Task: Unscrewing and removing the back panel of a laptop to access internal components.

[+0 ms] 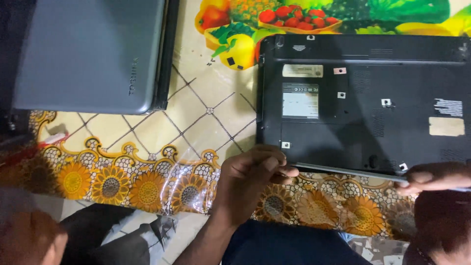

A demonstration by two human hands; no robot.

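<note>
- Head view: a black laptop lies upside down on the bench, which is covered by a cloth printed with sunflowers and fruit under a clear plastic sheet.
- The laptop's underside faces up: matt black, with a pale rectangular label near its left part, a smaller cream label above that, a tan sticker toward its right end, vent slots, and several small white tabs at its screw points.
- The left hand is at the laptop's near edge, toward its left corner, fingers curled and pinched on the edge.
- The right hand is at the same near edge, toward the laptop's right corner, fingers closed over a thin grey strip that runs along that edge.
- The two hands are well apart, one near each end of the laptop's near side.
- A second laptop, grey and closed, lies left of the black laptop, with patterned cloth between them.
- Dark trousers show below the laptop's near edge.
</note>
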